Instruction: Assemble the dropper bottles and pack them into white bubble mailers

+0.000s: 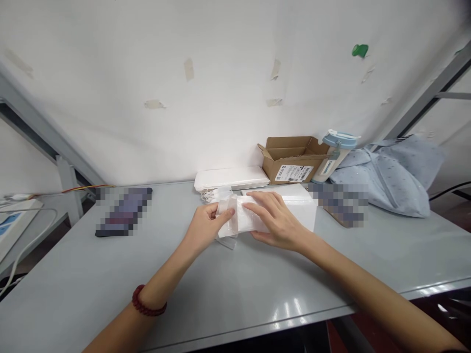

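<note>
My left hand [202, 228] pinches the translucent plastic bag [227, 224] at the left end of a slim white packet [250, 221], its thumb pressed on the near face. Over the packet's right part lies my right hand [281, 223], fingers bent across the top and thumb underneath, gripping it. What the packet contains is hidden. Under and behind my right hand rests a larger white flat piece [306, 211] on the table. Just beyond my left hand are bundled white cords in clear plastic [215, 195]. A small clear plastic piece [227, 242] lies below the packet.
On the grey table [221, 289], a stack of white flat packages [231, 176] sits by the wall. An open cardboard box [294, 166], a blue-lidded cup [333, 157] and a pale blue bag [390, 181] stand at back right. Blurred-out dark items [125, 213] lie left. A power strip [14, 223] is far left.
</note>
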Tool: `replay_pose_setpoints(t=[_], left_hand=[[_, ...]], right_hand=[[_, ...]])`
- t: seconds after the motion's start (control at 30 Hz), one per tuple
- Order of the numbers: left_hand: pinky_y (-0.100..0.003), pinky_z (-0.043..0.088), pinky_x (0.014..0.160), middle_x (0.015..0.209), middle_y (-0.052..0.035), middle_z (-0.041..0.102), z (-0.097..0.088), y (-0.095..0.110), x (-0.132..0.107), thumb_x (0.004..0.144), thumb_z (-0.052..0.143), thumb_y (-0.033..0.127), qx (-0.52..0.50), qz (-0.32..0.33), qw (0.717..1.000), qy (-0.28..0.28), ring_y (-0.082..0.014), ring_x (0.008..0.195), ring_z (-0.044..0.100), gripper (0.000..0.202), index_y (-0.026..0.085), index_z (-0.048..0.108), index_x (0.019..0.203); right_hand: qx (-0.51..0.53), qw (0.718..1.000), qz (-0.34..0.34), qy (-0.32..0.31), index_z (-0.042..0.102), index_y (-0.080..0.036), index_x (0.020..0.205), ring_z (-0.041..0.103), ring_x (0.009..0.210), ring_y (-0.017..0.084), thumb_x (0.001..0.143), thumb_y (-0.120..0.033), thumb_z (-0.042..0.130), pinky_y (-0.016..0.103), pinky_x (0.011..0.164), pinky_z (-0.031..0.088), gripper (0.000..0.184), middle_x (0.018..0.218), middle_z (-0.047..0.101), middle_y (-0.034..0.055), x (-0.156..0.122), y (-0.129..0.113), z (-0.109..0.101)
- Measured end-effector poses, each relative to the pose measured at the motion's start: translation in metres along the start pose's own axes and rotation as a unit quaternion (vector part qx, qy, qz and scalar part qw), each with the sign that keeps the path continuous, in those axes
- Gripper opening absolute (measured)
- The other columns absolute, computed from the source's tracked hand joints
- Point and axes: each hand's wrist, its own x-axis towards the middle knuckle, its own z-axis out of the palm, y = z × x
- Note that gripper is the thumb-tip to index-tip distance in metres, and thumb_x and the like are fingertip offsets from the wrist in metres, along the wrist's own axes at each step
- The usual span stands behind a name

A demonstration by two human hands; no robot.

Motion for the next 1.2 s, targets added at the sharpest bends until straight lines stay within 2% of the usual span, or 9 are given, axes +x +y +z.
replay_pose_setpoints(t=[0.17, 0.27, 0.37, 0.47, 0.6, 0.7, 0.83, 1.07, 1.2], left_hand=[[-0.021, 0.036, 0.047, 0.053, 0.0032, 0.055, -0.001, -0.002, 0.003, 0.073, 0.062, 0.044, 0.013, -0.005, 0.999, 0.029, -0.0103, 0.048, 0.048, 0.029, 0.017, 0.059, 0.063], [-0.02, 0.031, 0.043, 0.045, 0.0042, 0.05, -0.005, -0.002, 0.006, 0.077, 0.057, 0.044, 0.046, 0.016, 0.997, 0.066, -0.0083, 0.042, 0.041, 0.032, 0.016, 0.059, 0.061], [-0.021, 0.036, 0.047, 0.055, 0.0016, 0.059, -0.014, -0.003, 0.011, 0.077, 0.056, 0.04, 0.067, 0.046, 0.988, 0.133, -0.0091, 0.047, 0.046, 0.028, 0.016, 0.063, 0.066], [-0.024, 0.043, 0.059, 0.07, -0.0013, 0.066, -0.027, -0.007, 0.017, 0.074, 0.058, 0.036, 0.102, 0.06, 0.976, 0.182, -0.0127, 0.059, 0.055, 0.021, 0.016, 0.066, 0.078], [-0.027, 0.044, 0.067, 0.082, -0.0037, 0.07, -0.039, -0.01, 0.021, 0.071, 0.059, 0.034, 0.187, 0.066, 0.967, 0.161, -0.0187, 0.077, 0.06, 0.021, 0.018, 0.069, 0.08], [-0.027, 0.043, 0.066, 0.079, -0.0022, 0.07, -0.037, -0.009, 0.019, 0.072, 0.057, 0.034, 0.238, 0.077, 0.961, 0.117, -0.018, 0.074, 0.059, 0.02, 0.019, 0.07, 0.077], [-0.027, 0.04, 0.061, 0.07, -0.0002, 0.066, -0.023, -0.01, 0.015, 0.074, 0.054, 0.037, 0.289, 0.086, 0.95, 0.081, -0.0157, 0.066, 0.054, 0.023, 0.02, 0.07, 0.073], [-0.028, 0.04, 0.067, 0.068, -0.0017, 0.062, 0.0, -0.022, 0.015, 0.079, 0.051, 0.038, 0.332, 0.113, 0.928, 0.128, -0.0183, 0.075, 0.053, 0.027, 0.019, 0.066, 0.067], [-0.028, 0.039, 0.065, 0.066, -0.001, 0.06, 0.004, -0.021, 0.016, 0.078, 0.051, 0.033, 0.322, 0.096, 0.933, 0.128, -0.0175, 0.073, 0.052, 0.024, 0.019, 0.062, 0.062]], right_hand=[[-0.01, 0.999, -0.027, 0.037, 0.045, -0.018, 0.117, 0.052, 0.104, 0.026, 0.079, -0.012, 0.052, 0.041, 0.082, 0.044, 0.039, 0.115, 0.054, 0.0157, -0.002, 0.003, 0.001], [-0.02, 0.997, -0.018, 0.078, 0.048, -0.021, 0.114, 0.055, 0.098, 0.024, 0.081, -0.011, 0.052, 0.038, 0.079, 0.046, 0.034, 0.111, 0.057, 0.0137, -0.003, 0.009, 0.0], [-0.033, 0.994, 0.016, 0.108, 0.049, -0.021, 0.113, 0.056, 0.097, 0.024, 0.082, -0.012, 0.052, 0.039, 0.078, 0.048, 0.033, 0.108, 0.058, 0.0132, -0.004, 0.018, -0.002], [-0.035, 0.99, 0.053, 0.128, 0.051, -0.02, 0.113, 0.056, 0.097, 0.026, 0.08, -0.01, 0.053, 0.04, 0.078, 0.048, 0.035, 0.107, 0.059, 0.0139, -0.005, 0.026, -0.005], [-0.027, 0.986, 0.089, 0.136, 0.05, -0.021, 0.115, 0.056, 0.096, 0.027, 0.078, -0.011, 0.054, 0.041, 0.077, 0.048, 0.038, 0.109, 0.057, 0.0142, -0.007, 0.033, -0.007], [-0.018, 0.987, 0.101, 0.127, 0.048, -0.022, 0.117, 0.056, 0.096, 0.027, 0.079, -0.013, 0.054, 0.041, 0.077, 0.048, 0.04, 0.11, 0.057, 0.0137, -0.008, 0.034, -0.005], [-0.013, 0.989, 0.1, 0.104, 0.048, -0.021, 0.117, 0.055, 0.098, 0.027, 0.079, -0.013, 0.054, 0.041, 0.078, 0.048, 0.038, 0.11, 0.056, 0.014, -0.008, 0.032, -0.001], [-0.006, 0.994, 0.088, 0.066, 0.05, -0.02, 0.112, 0.054, 0.1, 0.027, 0.081, -0.017, 0.054, 0.041, 0.079, 0.047, 0.031, 0.109, 0.057, 0.0135, -0.006, 0.026, 0.002], [-0.003, 0.994, 0.087, 0.058, 0.05, -0.019, 0.112, 0.054, 0.101, 0.027, 0.081, -0.017, 0.055, 0.042, 0.081, 0.046, 0.031, 0.11, 0.057, 0.0136, -0.006, 0.025, 0.002]])
